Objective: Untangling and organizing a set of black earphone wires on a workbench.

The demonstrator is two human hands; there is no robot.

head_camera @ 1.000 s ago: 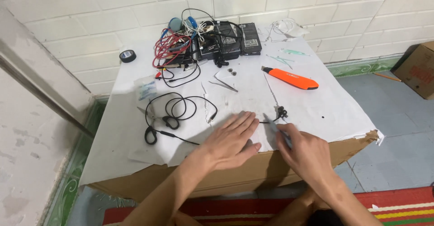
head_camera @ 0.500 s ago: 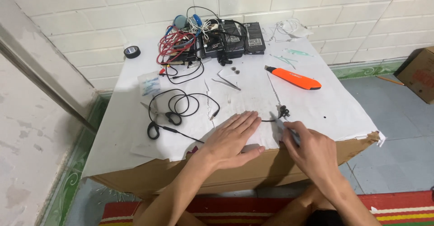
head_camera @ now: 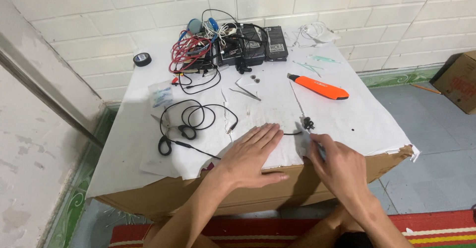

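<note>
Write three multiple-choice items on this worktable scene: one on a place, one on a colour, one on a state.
1. Where does the roll of black tape lie?
A. by the table's far left corner
B. beside the right hand
C. on the floor

2. What colour is the long utility knife?
A. green
B. orange
C. white

3. How does the left hand lie?
A. clenched
B. raised
C. flat, fingers spread, on the white paper

Key: 1 A, it sits near the wall at far left; 2 B, its body is bright orange; 3 C, the palm presses the sheet.

Toward the back of your bench (head_camera: 129, 149) you have an orange utility knife (head_camera: 318, 86), tweezers (head_camera: 248, 93), tangled red wires (head_camera: 187, 52), black tape roll (head_camera: 142, 59), and scissors (head_camera: 166, 134).
</note>
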